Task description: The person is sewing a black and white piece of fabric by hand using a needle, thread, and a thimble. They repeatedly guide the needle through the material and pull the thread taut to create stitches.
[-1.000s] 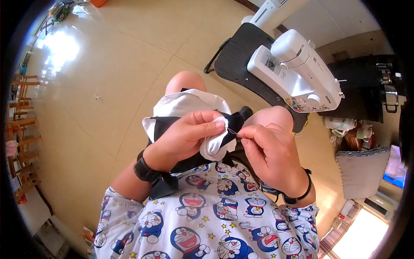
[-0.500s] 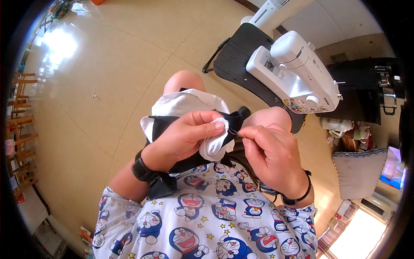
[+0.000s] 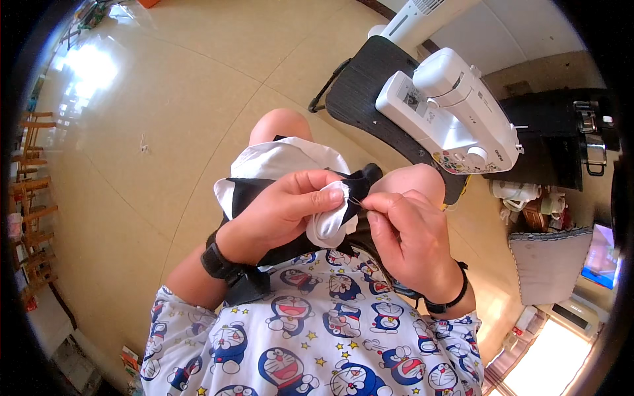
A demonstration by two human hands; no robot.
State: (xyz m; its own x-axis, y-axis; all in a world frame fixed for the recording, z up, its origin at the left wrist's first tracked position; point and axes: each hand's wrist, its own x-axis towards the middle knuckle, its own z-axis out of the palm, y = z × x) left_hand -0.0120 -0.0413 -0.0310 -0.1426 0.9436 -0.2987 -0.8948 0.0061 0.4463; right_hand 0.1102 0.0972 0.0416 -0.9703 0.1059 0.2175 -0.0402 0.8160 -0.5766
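Note:
My left hand (image 3: 290, 208) is closed on a gathered piece of white and black fabric (image 3: 327, 226), thumb pressed on its white edge. Just to its right, my right hand (image 3: 403, 241) pinches a fine thread (image 3: 353, 200), possibly with a needle too small to make out, at the edge of that fabric. The rest of the fabric, a white panel (image 3: 284, 158) with black parts, lies over my lap between my bare knees.
A white sewing machine (image 3: 462, 112) stands on a dark stand (image 3: 360, 86) ahead to the right, before a black unit (image 3: 548, 138). A padded panel (image 3: 548, 267) is at far right. Wooden chairs or racks (image 3: 33, 178) line the left edge, beyond tiled floor (image 3: 119, 191).
My right hand has drawn slightly leftward toward the fabric, its fingertips closer to the white edge. My left hand holds nearly the same position.

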